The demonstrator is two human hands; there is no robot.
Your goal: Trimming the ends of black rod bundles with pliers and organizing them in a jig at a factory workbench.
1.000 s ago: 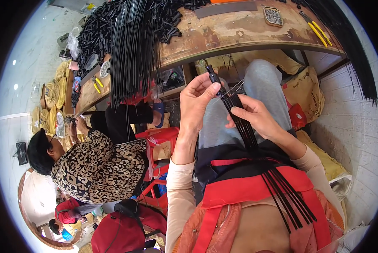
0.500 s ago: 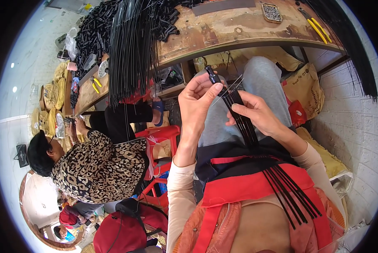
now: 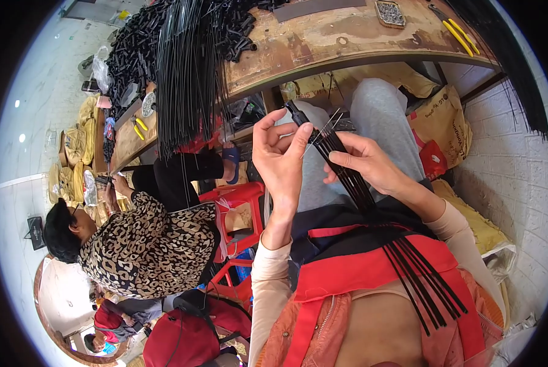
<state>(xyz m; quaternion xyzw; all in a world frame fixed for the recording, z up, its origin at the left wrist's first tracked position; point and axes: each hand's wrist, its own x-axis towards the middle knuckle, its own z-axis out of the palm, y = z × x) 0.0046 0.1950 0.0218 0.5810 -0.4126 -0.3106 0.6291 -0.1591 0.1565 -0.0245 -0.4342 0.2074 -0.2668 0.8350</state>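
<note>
My left hand (image 3: 281, 153) pinches a short black plastic tube fitting (image 3: 294, 113) between thumb and fingers, tilted up and to the left. Just below it, a bundle of thin black rods (image 3: 355, 186), like umbrella ribs, slants down over my lap. Near the bundle's top, my right hand (image 3: 367, 162) closes round it with thumb and fingertips. Several thin metal wires (image 3: 334, 117) stick out there between my hands. Whether the fitting is joined to the rods I cannot tell. Loose black strips (image 3: 424, 284) lie across my red apron (image 3: 347, 269).
On the wooden table (image 3: 304, 46) ahead are a heap of black fittings (image 3: 124, 67), hanging black rods (image 3: 191, 79), a small tray of metal bits (image 3: 390, 13) and yellow-handled pliers (image 3: 460, 37). A person in a patterned top (image 3: 151, 248) works at the left, beside a red stool (image 3: 240, 214).
Both my hands have shifted slightly left with the fitting and rods, still holding them. The left fingers have spread a little. The view has turned slightly.
</note>
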